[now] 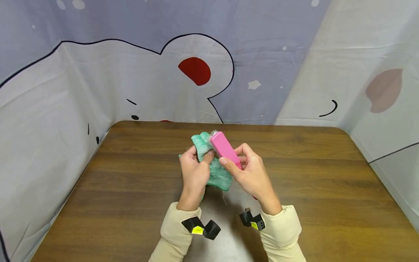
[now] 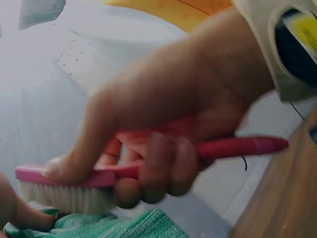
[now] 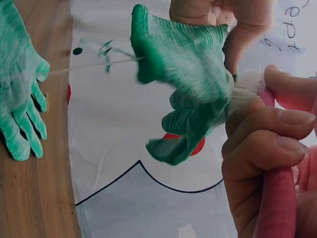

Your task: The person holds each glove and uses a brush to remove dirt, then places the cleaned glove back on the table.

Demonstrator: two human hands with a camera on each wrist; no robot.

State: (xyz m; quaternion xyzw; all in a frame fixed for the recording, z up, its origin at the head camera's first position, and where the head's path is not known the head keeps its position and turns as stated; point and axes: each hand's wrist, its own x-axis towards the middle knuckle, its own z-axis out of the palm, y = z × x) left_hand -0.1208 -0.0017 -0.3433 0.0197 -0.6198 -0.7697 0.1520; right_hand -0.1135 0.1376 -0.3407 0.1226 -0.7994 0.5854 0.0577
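Observation:
My left hand (image 1: 195, 176) pinches a green knit glove (image 1: 218, 175) between thumb and fingers, above the table. The glove's fingers dangle below in the right wrist view. My right hand (image 1: 255, 176) grips a pink brush (image 1: 226, 148), its fingers curled round the handle and the thumb on the back of the head. Pale bristles (image 2: 67, 197) face the glove and meet its fabric (image 3: 198, 74) in the right wrist view. Most of the handle is hidden by the right hand in the head view.
A second green glove (image 3: 20, 94) lies on the wooden table (image 1: 131, 189), largely hidden from the head view. A printed cloth (image 1: 147, 83) walls the table's back and sides. Black cameras (image 1: 212, 229) sit on both cream sleeves (image 1: 282, 227).

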